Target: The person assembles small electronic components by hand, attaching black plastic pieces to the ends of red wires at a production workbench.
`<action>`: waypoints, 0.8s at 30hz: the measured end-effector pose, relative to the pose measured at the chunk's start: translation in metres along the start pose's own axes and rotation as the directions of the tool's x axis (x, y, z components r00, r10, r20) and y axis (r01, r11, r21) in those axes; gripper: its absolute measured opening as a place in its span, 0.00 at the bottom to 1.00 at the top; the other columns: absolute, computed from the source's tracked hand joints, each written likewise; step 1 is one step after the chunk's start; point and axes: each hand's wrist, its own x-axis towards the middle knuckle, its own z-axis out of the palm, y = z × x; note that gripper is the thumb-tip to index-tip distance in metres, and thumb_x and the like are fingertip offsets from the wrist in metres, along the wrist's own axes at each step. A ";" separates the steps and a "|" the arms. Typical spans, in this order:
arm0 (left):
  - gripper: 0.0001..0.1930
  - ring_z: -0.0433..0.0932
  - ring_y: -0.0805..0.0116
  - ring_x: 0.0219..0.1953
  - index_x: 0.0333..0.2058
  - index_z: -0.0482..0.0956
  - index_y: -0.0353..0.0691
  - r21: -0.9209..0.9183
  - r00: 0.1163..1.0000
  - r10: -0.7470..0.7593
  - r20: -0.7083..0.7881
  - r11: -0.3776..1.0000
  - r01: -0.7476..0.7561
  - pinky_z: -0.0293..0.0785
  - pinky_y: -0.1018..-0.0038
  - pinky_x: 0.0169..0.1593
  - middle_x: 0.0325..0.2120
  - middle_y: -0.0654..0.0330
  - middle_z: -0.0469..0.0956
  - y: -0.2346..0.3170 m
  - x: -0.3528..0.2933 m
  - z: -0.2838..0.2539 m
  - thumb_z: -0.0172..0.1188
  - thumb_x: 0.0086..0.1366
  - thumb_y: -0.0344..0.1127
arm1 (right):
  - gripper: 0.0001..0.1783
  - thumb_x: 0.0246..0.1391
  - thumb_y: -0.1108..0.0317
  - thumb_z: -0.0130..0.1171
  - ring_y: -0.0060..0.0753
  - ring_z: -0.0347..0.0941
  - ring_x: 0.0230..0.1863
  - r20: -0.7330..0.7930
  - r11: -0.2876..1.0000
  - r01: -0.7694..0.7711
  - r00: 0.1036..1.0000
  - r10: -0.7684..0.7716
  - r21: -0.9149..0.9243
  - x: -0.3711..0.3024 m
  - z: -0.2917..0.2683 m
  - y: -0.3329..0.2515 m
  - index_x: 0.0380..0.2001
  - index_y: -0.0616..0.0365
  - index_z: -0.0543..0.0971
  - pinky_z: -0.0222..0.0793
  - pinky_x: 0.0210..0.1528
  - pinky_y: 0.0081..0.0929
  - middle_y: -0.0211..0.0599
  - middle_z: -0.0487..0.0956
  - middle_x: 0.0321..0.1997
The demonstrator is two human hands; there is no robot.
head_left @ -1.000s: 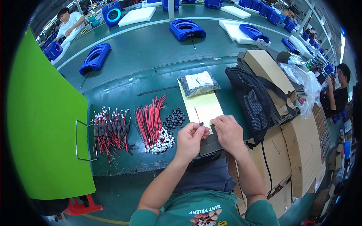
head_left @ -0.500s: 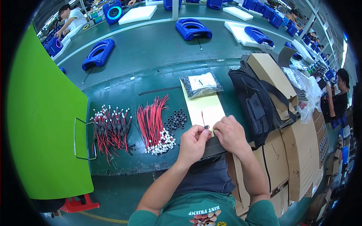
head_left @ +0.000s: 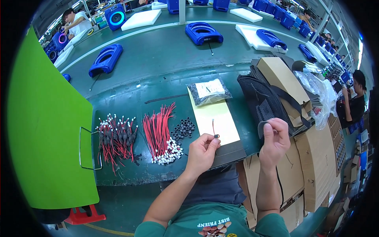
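Bench (head_left: pixel 169 81), green and scuffed, bears a pile of red wires (head_left: pixel 160 128), with a yellow sheet (head_left: pixel 217 120) to their right and a plastic bag (head_left: pixel 209 89) lying on its far end. Right hand (head_left: pixel 275 142), raised well apart from the left, has thumb and fingers closed on a thin dark strip (head_left: pixel 261 128). Left hand (head_left: pixel 203 154) pinches a short wire (head_left: pixel 213 127) above the sheet, a small black ring (head_left: pixel 216 136) at the fingertips.

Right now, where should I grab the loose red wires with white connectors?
Probably mid-length on the red wires, from above, pinching across them: they lie roughly parallel, with white connectors clustered at the near end and small black rings crowding their right side.
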 end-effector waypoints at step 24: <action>0.12 0.75 0.76 0.30 0.41 0.72 0.28 -0.315 0.998 0.058 0.007 0.948 -0.053 0.73 0.83 0.31 0.32 0.56 0.75 0.044 -0.060 0.011 0.53 0.57 0.23 | 0.15 0.41 0.79 0.60 0.14 0.67 0.22 0.309 0.500 -0.608 0.771 0.557 0.616 -0.060 0.030 -0.036 0.30 0.59 0.65 0.64 0.24 0.08 0.32 0.72 0.27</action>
